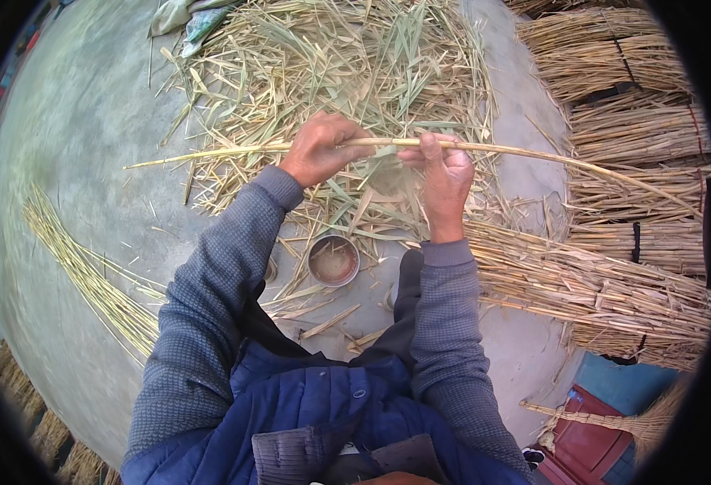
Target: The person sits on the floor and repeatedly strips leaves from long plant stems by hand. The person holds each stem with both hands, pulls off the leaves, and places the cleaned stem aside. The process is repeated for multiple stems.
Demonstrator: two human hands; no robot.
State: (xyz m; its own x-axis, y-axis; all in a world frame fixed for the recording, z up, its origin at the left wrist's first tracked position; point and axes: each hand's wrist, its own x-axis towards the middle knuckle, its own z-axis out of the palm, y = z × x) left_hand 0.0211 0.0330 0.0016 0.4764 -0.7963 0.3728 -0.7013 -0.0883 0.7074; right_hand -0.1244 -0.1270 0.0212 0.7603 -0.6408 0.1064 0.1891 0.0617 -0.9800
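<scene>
A long, thin reed stalk [533,153] stretches across in front of me, bowing down toward its right end. My left hand [321,149] is closed around it left of the middle, knuckles up. Thumb and fingers of my right hand [444,174] pinch the same stalk a short way to the right. Beneath both hands spreads a big heap of dry leaves and peeled husks [315,73]. Below, near my feet, stands a small round metal bowl [334,260] with a reddish-brown inside.
Thin greenish stalks [97,279] lie loosely gathered at the left. A thick reed bundle [590,279] reaches in from the right, beside stacked tied bundles [638,133]. A broom [614,420] rests over a red object [586,440] at lower right. Cloth sacks [190,20] lie at the top left.
</scene>
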